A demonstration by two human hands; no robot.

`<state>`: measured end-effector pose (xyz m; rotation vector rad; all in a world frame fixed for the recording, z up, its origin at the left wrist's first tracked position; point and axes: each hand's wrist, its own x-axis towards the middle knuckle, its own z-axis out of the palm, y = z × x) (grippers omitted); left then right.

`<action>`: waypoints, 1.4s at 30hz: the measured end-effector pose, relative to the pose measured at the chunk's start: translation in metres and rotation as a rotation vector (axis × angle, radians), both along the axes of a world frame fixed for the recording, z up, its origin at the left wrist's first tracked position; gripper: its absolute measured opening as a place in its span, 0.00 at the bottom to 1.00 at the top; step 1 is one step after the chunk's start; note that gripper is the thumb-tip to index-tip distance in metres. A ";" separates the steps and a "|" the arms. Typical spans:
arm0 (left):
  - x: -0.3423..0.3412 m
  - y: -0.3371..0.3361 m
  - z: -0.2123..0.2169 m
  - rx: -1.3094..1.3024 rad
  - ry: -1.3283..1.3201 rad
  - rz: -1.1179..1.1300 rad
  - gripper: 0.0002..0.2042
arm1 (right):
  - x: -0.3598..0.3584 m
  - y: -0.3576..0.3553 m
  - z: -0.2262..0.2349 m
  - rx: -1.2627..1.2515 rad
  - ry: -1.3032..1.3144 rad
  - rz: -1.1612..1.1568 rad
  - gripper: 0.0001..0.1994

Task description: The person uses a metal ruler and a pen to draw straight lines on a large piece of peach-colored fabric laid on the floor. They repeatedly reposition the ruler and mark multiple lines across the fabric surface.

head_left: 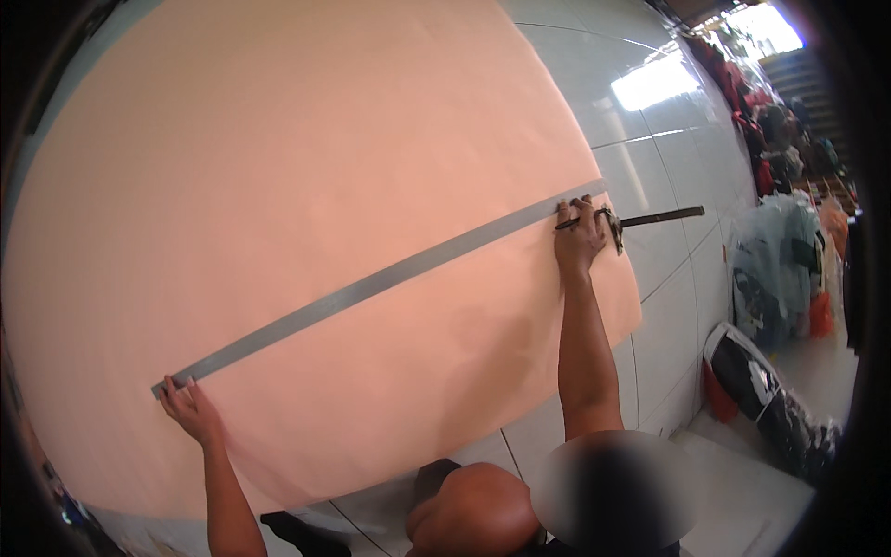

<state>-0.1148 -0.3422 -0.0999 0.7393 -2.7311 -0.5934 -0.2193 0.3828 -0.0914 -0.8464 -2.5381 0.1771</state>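
A long grey metal ruler lies slantwise across a large peach-coloured sheet, rising from lower left to upper right. At its left end my left hand rests with fingers apart, the fingertips pressing on the metal. My right hand is near the other end, with fingertips on the ruler and a dark pen held between the fingers. Just right of that hand, a tool with a long dark handle and a metal crosspiece lies over the sheet's right edge; its exact kind is unclear.
The sheet is spread on a pale tiled floor. My bent knee is at the sheet's near edge. Along the right are clear plastic bags, a plastic-wrapped black and white item and a cluttered pile of red and dark things.
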 end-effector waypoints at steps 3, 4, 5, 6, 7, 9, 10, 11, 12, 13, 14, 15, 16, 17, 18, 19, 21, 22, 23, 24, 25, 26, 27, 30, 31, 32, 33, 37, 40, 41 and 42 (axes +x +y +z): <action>-0.003 -0.001 0.000 -0.036 -0.014 -0.005 0.29 | 0.001 -0.004 0.004 -0.026 -0.018 -0.018 0.18; -0.004 0.000 -0.002 -0.059 -0.026 -0.005 0.29 | 0.002 -0.002 0.004 -0.025 -0.023 -0.017 0.18; -0.005 0.000 -0.002 -0.063 -0.025 -0.009 0.29 | 0.003 0.000 0.003 -0.024 -0.028 -0.016 0.18; -0.005 -0.001 -0.004 -0.066 -0.024 -0.011 0.29 | 0.003 0.002 0.003 -0.021 -0.032 -0.013 0.18; -0.005 -0.003 -0.004 -0.070 -0.025 -0.012 0.29 | 0.003 0.000 0.003 -0.025 -0.031 -0.021 0.18; -0.005 -0.006 -0.003 -0.125 -0.083 -0.028 0.29 | 0.004 -0.001 0.002 -0.044 -0.029 -0.018 0.19; -0.005 -0.005 -0.002 -0.150 -0.110 -0.035 0.29 | 0.005 -0.001 0.003 -0.051 -0.026 -0.015 0.19; -0.006 -0.004 -0.004 -0.131 -0.079 -0.043 0.28 | 0.005 -0.002 0.003 -0.061 -0.046 -0.031 0.20; -0.005 -0.005 -0.005 -0.121 -0.070 -0.040 0.28 | 0.005 -0.004 0.004 -0.070 -0.052 -0.032 0.20; -0.006 -0.008 -0.004 -0.113 -0.057 -0.037 0.28 | 0.003 -0.007 0.007 -0.082 -0.053 -0.032 0.20; -0.005 -0.012 -0.005 -0.105 -0.044 -0.035 0.27 | 0.001 -0.009 0.011 -0.094 -0.053 -0.033 0.20; -0.006 -0.018 -0.011 -0.175 -0.045 -0.037 0.27 | 0.002 -0.006 0.010 -0.075 -0.018 -0.015 0.20; -0.005 -0.020 -0.014 -0.151 -0.037 -0.046 0.27 | 0.003 -0.006 0.010 -0.063 -0.015 -0.012 0.19; -0.005 -0.024 -0.016 -0.127 -0.030 -0.056 0.27 | 0.003 -0.006 0.009 -0.051 -0.013 -0.009 0.19; -0.006 -0.026 -0.017 -0.100 -0.023 -0.065 0.27 | 0.003 -0.006 0.010 -0.037 -0.011 -0.006 0.19; -0.005 -0.024 -0.017 -0.146 -0.022 -0.063 0.27 | 0.005 -0.004 0.010 -0.029 0.029 0.021 0.18; -0.006 -0.021 -0.013 -0.128 -0.056 -0.088 0.28 | 0.006 -0.001 0.012 -0.016 0.031 0.007 0.18; -0.008 -0.019 -0.008 -0.128 -0.074 -0.096 0.28 | 0.005 -0.003 0.013 -0.017 0.031 0.005 0.18; -0.008 -0.012 -0.006 -0.184 -0.057 -0.075 0.29 | 0.006 -0.004 0.016 -0.052 0.016 -0.004 0.18; -0.009 -0.007 -0.002 -0.206 -0.055 -0.066 0.29 | 0.006 -0.004 0.015 -0.060 0.016 -0.010 0.18; -0.009 -0.002 0.002 -0.226 -0.052 -0.057 0.29 | 0.007 -0.004 0.015 -0.067 0.015 -0.015 0.18; -0.010 -0.001 0.002 -0.245 -0.051 -0.047 0.29 | 0.007 -0.002 0.016 -0.073 0.013 -0.019 0.18; -0.011 -0.012 0.001 -0.233 -0.051 -0.061 0.29 | 0.005 -0.004 0.015 -0.100 -0.003 -0.018 0.18; -0.011 -0.034 -0.010 -0.245 -0.075 -0.089 0.29 | 0.004 -0.009 0.016 -0.092 0.027 -0.014 0.19; -0.009 -0.035 -0.013 -0.287 -0.090 -0.084 0.29 | 0.004 -0.009 0.017 -0.099 0.028 -0.014 0.19; -0.008 -0.037 -0.015 -0.330 -0.105 -0.078 0.29 | 0.004 -0.009 0.018 -0.107 0.030 -0.013 0.19; -0.008 -0.038 -0.018 -0.323 -0.105 -0.079 0.29 | 0.005 -0.008 0.018 -0.112 0.029 -0.013 0.19; -0.010 -0.046 -0.024 -0.307 -0.079 -0.105 0.29 | 0.007 -0.007 0.017 -0.131 0.036 -0.016 0.19; -0.009 -0.048 -0.026 -0.267 -0.054 -0.105 0.29 | 0.006 -0.008 0.017 -0.121 0.050 -0.013 0.19; -0.008 -0.047 -0.026 -0.249 -0.048 -0.098 0.29 | 0.007 -0.007 0.017 -0.125 0.048 -0.009 0.19; -0.008 -0.046 -0.025 -0.254 -0.057 -0.098 0.30 | 0.007 -0.006 0.017 -0.130 0.047 -0.006 0.19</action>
